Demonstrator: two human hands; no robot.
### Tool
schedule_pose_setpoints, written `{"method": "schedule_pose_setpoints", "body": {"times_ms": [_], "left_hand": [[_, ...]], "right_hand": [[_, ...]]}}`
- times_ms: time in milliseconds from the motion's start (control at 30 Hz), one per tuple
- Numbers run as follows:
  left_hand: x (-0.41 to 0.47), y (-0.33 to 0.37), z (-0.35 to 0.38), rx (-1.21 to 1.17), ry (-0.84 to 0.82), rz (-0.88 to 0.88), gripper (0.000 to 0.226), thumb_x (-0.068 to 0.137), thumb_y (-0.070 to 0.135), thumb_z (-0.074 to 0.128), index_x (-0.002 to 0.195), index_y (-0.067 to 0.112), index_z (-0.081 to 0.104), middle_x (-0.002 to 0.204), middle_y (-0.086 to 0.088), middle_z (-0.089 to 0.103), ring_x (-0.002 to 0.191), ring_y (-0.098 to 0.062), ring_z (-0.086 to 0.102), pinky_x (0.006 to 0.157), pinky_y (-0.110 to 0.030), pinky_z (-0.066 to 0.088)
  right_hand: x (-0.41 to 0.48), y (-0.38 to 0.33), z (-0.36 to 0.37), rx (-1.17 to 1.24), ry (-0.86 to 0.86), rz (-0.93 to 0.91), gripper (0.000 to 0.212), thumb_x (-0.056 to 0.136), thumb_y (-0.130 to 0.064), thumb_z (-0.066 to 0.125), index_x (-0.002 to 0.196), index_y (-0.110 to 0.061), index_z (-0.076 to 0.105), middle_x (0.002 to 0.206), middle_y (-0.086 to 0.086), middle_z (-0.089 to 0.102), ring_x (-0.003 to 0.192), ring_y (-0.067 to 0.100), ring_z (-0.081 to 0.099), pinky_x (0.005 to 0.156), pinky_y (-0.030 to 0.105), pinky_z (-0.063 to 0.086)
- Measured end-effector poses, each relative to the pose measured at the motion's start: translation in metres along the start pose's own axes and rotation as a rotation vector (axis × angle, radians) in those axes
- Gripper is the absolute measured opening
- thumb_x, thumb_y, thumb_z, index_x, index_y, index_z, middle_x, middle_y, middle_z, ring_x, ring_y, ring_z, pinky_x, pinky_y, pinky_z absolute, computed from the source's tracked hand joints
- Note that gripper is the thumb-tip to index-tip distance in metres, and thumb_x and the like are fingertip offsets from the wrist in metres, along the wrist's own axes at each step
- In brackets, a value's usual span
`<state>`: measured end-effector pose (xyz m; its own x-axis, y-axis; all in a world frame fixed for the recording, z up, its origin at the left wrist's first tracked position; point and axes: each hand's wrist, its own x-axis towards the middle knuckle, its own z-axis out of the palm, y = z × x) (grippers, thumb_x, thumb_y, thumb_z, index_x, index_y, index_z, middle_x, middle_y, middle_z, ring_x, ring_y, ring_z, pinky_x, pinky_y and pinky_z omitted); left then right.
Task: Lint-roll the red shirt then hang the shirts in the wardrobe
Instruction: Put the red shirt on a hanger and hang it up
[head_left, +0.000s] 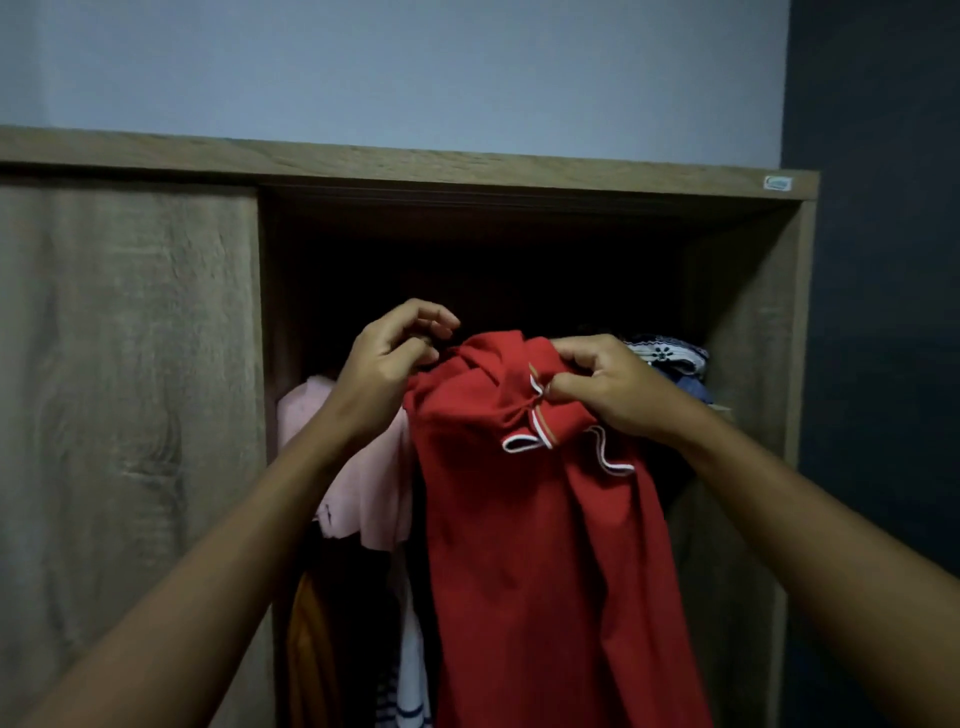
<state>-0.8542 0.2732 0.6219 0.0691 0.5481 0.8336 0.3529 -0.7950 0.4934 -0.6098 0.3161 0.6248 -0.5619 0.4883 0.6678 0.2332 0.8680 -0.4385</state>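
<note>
The red shirt (524, 519), with white trim on its collar, hangs down in front of the open wardrobe (519, 176). My right hand (602, 387) pinches the collar at the shirt's upper right. My left hand (395, 353) is at the shirt's upper left, fingers curled around something dark at the shoulder, probably a hanger hook. The hanger itself is hidden by cloth and shadow. The wardrobe's inside is dark and I cannot see a rail.
A pink shirt (358, 478) hangs just left of the red one, with orange, dark and striped clothes (405, 680) below. Folded patterned fabric (670, 353) lies at the right inside. The sliding door (124, 415) covers the left half. A dark wall (883, 364) borders the right.
</note>
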Motion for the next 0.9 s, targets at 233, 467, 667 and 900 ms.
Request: {"method": "schedule_pose_setpoints", "body": {"times_ms": [233, 467, 667, 900], "left_hand": [[-0.021, -0.012, 0.014, 0.302, -0.409, -0.03, 0.05, 0.083, 0.031, 0.074, 0.131, 0.025, 0.062, 0.118, 0.007, 0.067, 0.103, 0.003, 0.062, 0.092, -0.016, 0.048], [-0.043, -0.019, 0.018, 0.299, -0.419, -0.047, 0.011, 0.08, 0.028, 0.065, 0.074, 0.02, 0.071, 0.072, 0.002, 0.069, 0.067, -0.005, 0.057, 0.065, -0.035, 0.05], [-0.058, -0.027, 0.008, 0.171, -0.507, -0.177, 0.039, 0.064, 0.033, 0.055, 0.074, -0.004, 0.063, 0.073, -0.018, 0.059, 0.069, -0.014, 0.052, 0.068, -0.031, 0.041], [-0.066, -0.025, 0.018, 0.057, -0.346, -0.256, 0.038, 0.079, -0.003, 0.054, 0.115, 0.006, 0.064, 0.106, -0.004, 0.067, 0.091, 0.002, 0.061, 0.072, -0.012, 0.046]], "right_hand": [[-0.023, -0.012, -0.001, -0.143, -0.132, -0.002, 0.022, 0.085, -0.003, 0.064, 0.096, -0.017, 0.076, 0.093, 0.001, 0.075, 0.085, 0.013, 0.07, 0.079, 0.033, 0.055], [-0.033, -0.008, 0.005, -0.221, -0.165, 0.069, 0.024, 0.085, -0.018, 0.059, 0.094, -0.032, 0.075, 0.091, -0.003, 0.077, 0.086, 0.02, 0.071, 0.078, 0.041, 0.054], [-0.039, 0.001, 0.011, -0.277, -0.169, 0.154, 0.018, 0.086, -0.02, 0.06, 0.091, -0.023, 0.077, 0.083, -0.005, 0.076, 0.073, 0.013, 0.069, 0.07, 0.04, 0.053], [-0.036, -0.01, 0.021, -0.315, -0.261, 0.044, 0.013, 0.078, -0.023, 0.057, 0.075, -0.029, 0.068, 0.074, -0.006, 0.071, 0.068, 0.006, 0.064, 0.064, 0.039, 0.052]]}}
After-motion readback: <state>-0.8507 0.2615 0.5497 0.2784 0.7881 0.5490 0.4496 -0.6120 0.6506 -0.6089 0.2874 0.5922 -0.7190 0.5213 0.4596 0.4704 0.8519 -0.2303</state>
